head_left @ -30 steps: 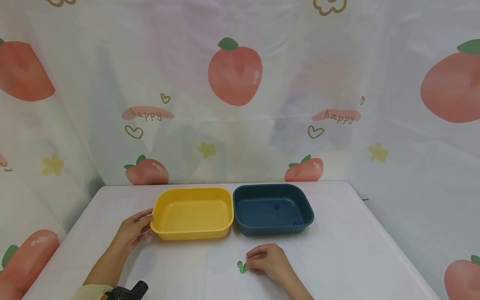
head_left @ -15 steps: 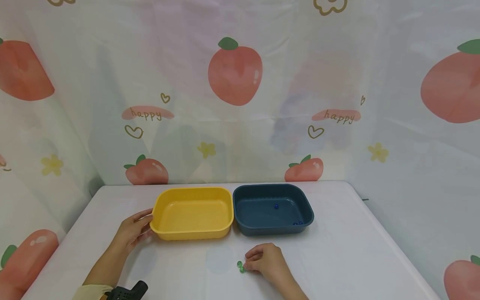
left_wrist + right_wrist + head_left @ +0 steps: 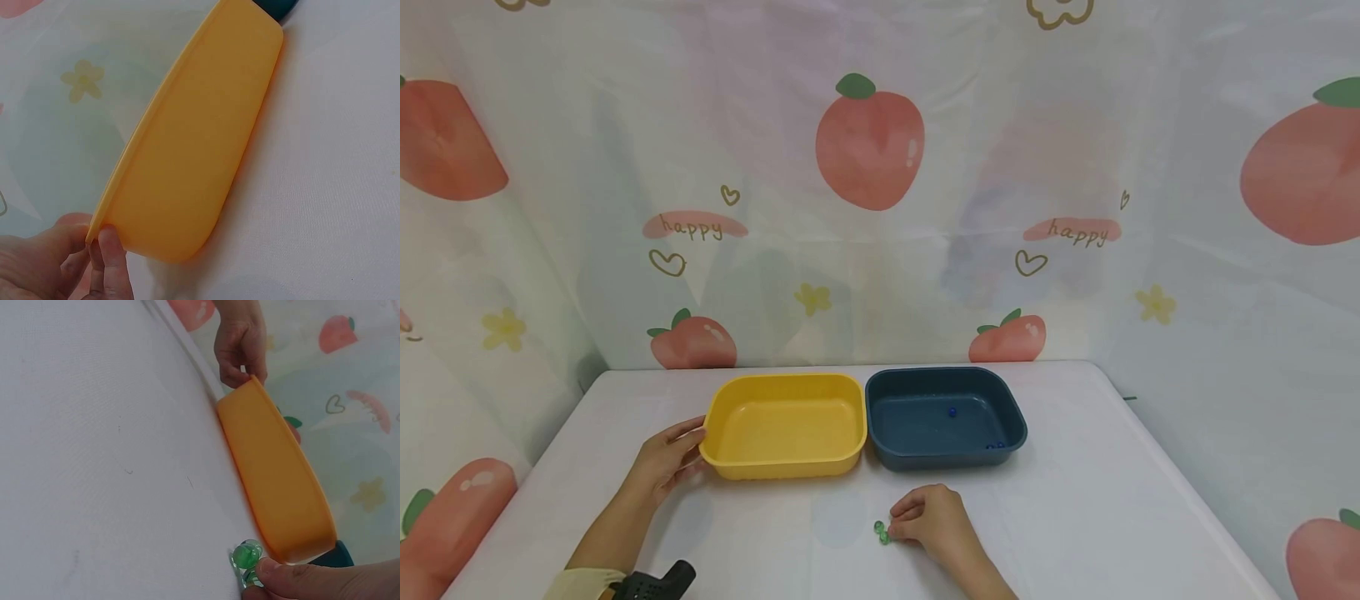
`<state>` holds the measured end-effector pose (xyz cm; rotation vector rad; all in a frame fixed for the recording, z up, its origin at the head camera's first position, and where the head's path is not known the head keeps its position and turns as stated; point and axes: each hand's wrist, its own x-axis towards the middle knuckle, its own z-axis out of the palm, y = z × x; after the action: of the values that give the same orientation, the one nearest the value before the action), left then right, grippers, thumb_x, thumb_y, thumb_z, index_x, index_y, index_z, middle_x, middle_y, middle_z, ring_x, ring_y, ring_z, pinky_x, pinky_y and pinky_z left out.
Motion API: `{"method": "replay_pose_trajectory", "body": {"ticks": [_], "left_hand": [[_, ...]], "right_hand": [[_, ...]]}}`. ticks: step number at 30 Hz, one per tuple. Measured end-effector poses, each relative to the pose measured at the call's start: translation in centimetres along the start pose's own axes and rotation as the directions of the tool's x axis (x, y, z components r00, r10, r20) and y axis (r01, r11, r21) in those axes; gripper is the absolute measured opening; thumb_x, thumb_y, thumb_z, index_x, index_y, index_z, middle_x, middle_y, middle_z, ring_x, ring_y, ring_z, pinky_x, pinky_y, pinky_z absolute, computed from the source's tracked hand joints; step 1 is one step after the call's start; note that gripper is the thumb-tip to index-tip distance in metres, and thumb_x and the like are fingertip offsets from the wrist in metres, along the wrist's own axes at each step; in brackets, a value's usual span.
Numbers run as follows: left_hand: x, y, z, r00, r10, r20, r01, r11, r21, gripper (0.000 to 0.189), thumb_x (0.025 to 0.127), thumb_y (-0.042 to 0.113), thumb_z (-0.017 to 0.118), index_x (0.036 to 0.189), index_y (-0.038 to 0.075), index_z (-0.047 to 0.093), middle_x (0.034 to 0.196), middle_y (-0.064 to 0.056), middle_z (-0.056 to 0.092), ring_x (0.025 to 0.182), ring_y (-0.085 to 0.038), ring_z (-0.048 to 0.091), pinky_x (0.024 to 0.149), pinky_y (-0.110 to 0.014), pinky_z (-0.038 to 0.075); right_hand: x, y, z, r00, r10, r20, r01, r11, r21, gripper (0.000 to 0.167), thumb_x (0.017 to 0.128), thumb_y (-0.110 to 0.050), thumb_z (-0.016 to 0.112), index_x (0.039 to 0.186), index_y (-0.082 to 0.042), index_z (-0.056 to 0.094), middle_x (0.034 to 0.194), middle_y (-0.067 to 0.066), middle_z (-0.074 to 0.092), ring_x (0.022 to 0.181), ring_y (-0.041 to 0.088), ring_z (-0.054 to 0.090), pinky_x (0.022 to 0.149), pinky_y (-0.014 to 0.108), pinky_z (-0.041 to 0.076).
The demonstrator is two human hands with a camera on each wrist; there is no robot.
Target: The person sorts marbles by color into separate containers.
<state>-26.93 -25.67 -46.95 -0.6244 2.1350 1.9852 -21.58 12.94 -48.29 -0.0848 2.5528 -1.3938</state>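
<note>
My left hand (image 3: 664, 465) grips the left rim of a yellow plastic basin (image 3: 784, 471); the left wrist view shows the thumb and fingers (image 3: 112, 256) on either side of that rim. In front of the basins, my right hand (image 3: 936, 523) is low at the tabletop, fingers bent toward the thumb. A small cluster of green glass marbles (image 3: 879, 527) lies at its fingertips. In the right wrist view, the thumb and a finger pinch one green marble (image 3: 250, 577), partly hidden, with another green marble (image 3: 245, 555) right beside it.
A dark blue basin (image 3: 936, 460) stands against the right side of the yellow one. Inside it lie a blue marble (image 3: 952, 412) near the middle and more blue marbles (image 3: 996, 446) in the front right corner. A white cloth covers the table (image 3: 1097, 500); a fruit-printed curtain (image 3: 880, 292) rises behind.
My right hand has shifted slightly left and closed in on the green marbles, so fewer of them show in the head view. My left hand and both basins stay in place.
</note>
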Motion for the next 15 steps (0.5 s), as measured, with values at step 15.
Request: {"method": "replay_pose_trajectory", "body": {"ticks": [15], "left_hand": [[0.13,0.04,-0.05,1.000,-0.005,0.000,0.005,1.000,-0.001,0.058,0.099,0.028,0.060,0.148,0.004,0.040,0.123,-0.008,0.059,0.082,-0.004,0.062,0.076,-0.022,0.058]], "right_hand": [[0.05,0.05,-0.06,0.999,0.047,0.009,-0.048,0.997,0.055,0.015,0.072,-0.001,0.083,0.085,-0.003,0.075,0.072,0.002,0.072,0.065,0.010,0.067,0.060,0.027,0.059]]}}
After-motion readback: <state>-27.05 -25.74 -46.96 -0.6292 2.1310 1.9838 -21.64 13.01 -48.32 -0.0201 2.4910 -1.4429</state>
